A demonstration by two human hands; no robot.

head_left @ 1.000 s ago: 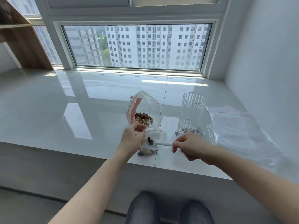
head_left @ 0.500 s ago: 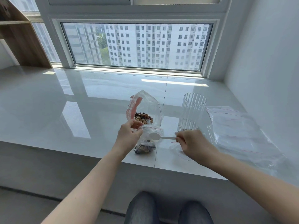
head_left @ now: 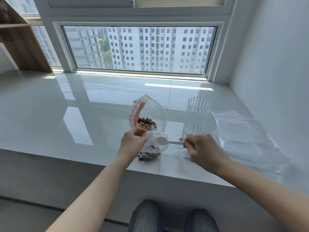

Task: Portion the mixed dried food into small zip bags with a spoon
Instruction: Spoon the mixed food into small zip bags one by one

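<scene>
Now your left hand (head_left: 132, 142) pinches the small zip bag (head_left: 153, 148) near the surface (head_left: 66, 114) edge; your right hand's (head_left: 203, 150) grip clamps the spoon (head_left: 165, 141) above it.

Two filled bags (head_left: 149, 118) (head_left: 149, 150), one spoon (head_left: 161, 140), one glass (head_left: 197, 116), perhaps several empty bags (head_left: 247, 139).

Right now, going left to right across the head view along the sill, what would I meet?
Wooden shelf → left hand pinching the small zip bag → white spoon → right hand holding its handle → pile of empty zip bags.
</scene>
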